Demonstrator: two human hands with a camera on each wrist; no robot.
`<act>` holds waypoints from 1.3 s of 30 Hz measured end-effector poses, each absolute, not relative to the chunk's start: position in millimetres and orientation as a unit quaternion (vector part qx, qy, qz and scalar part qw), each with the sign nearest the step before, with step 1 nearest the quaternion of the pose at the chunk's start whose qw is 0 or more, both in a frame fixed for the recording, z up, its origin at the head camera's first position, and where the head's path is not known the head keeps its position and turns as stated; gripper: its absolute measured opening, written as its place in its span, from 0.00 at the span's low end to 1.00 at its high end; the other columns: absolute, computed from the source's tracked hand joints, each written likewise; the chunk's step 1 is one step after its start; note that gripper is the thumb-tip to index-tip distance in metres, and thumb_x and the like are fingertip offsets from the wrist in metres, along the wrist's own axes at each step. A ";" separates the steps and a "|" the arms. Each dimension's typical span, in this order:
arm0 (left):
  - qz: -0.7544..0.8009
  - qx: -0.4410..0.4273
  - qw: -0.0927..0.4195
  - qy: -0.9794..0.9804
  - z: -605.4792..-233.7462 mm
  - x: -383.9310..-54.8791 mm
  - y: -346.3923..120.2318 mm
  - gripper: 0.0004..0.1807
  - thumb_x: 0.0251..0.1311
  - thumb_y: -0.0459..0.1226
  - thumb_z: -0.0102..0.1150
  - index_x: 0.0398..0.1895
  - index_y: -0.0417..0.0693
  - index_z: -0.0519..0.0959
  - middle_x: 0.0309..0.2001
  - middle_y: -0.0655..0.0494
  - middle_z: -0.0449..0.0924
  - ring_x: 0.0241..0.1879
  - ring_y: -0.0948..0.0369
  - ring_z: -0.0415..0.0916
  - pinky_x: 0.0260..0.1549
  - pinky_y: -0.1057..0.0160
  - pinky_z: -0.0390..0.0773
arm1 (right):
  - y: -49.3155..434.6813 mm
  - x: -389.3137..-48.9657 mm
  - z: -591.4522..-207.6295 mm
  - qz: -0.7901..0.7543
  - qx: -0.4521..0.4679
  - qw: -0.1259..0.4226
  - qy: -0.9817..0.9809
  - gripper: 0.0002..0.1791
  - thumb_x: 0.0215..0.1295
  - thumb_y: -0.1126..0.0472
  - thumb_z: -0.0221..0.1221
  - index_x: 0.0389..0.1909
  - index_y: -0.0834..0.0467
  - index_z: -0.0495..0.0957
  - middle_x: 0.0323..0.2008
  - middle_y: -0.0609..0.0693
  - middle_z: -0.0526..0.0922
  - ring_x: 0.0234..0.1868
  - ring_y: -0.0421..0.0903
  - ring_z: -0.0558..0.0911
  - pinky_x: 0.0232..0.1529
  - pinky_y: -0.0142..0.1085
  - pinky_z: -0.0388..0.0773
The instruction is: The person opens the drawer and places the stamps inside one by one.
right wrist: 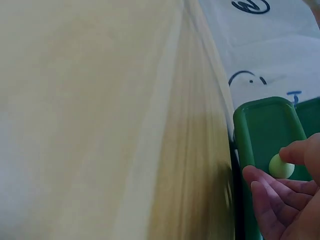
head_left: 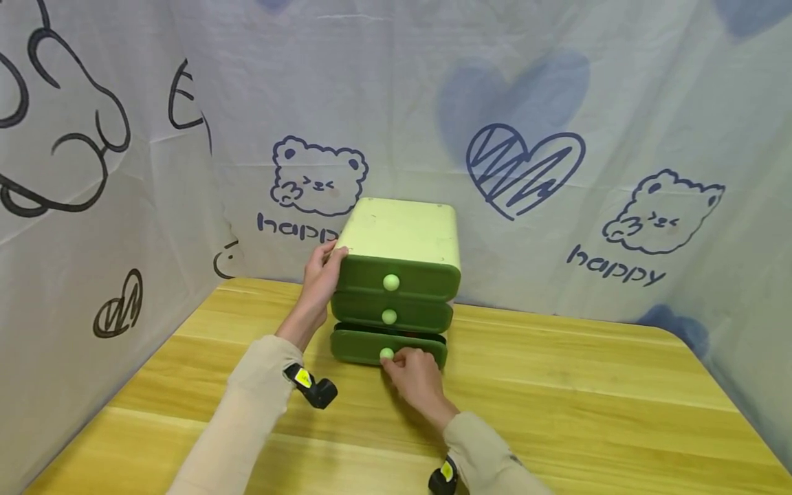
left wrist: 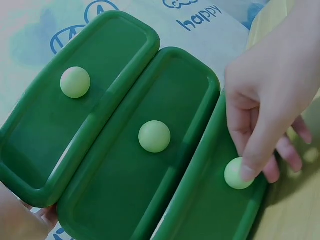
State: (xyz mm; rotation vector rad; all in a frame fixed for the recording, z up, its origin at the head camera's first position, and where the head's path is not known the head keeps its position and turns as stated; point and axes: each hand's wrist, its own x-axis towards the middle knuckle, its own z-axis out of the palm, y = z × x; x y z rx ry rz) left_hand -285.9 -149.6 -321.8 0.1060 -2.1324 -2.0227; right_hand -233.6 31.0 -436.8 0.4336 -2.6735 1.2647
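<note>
A small drawer cabinet (head_left: 402, 230) with a pale yellow-green top and stacked dark green drawer fronts stands on the table. Its bottom drawer (head_left: 359, 346) is pulled slightly out, with a dark gap above its front. At that drawer's round pale green knob (left wrist: 239, 173), my right hand (head_left: 417, 378) pinches with thumb and fingers. My left hand (head_left: 318, 282) rests against the cabinet's left side, thumb near the top front corner; its fingertips are partly hidden. The top drawer (left wrist: 107, 55) and middle drawer (left wrist: 185, 80) have matching knobs.
The wooden table (head_left: 557, 399) spreads out around the cabinet. Directly behind it hangs a pale curtain (head_left: 396, 103) printed with hearts, bears and lettering, which continues along the left side.
</note>
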 end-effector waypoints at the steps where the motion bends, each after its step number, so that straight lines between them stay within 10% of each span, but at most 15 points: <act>1: -0.684 0.035 0.100 -0.721 -321.7 -285.6 -149.6 0.30 0.70 0.47 0.47 0.71 0.46 0.59 0.69 0.46 0.59 0.66 0.51 0.58 0.64 0.52 0.60 | 30.6 -235.2 -436.7 0.428 0.141 0.071 -0.890 0.12 0.65 0.58 0.62 0.28 0.63 0.84 0.13 0.44 0.78 0.12 0.36 0.74 0.16 0.31 0.73; 22: -0.682 0.051 0.109 -0.722 -315.3 -284.5 -134.4 0.31 0.70 0.50 0.44 0.72 0.46 0.59 0.69 0.49 0.59 0.67 0.53 0.57 0.66 0.56 0.57 | 37.3 -245.6 -437.0 0.462 0.103 0.023 -0.880 0.13 0.66 0.58 0.60 0.35 0.66 0.82 0.18 0.50 0.82 0.19 0.43 0.79 0.22 0.33 0.74; 32: -0.646 -0.013 0.089 -0.758 -328.2 -282.8 -149.5 0.35 0.72 0.56 0.39 0.74 0.45 0.57 0.70 0.46 0.59 0.67 0.51 0.56 0.66 0.53 0.59 | 68.0 -232.6 -426.9 0.477 0.193 -0.066 -0.855 0.21 0.68 0.64 0.55 0.54 0.77 0.73 0.28 0.57 0.84 0.25 0.49 0.83 0.22 0.33 0.78; 39: -0.565 -0.027 0.059 -0.823 -346.2 -270.0 -176.4 0.36 0.73 0.55 0.40 0.75 0.44 0.53 0.73 0.43 0.54 0.70 0.47 0.53 0.66 0.45 0.56 | 114.4 -224.5 -404.9 0.380 0.212 -0.025 -0.900 0.18 0.68 0.62 0.56 0.54 0.70 0.76 0.40 0.55 0.84 0.41 0.52 0.82 0.40 0.43 0.80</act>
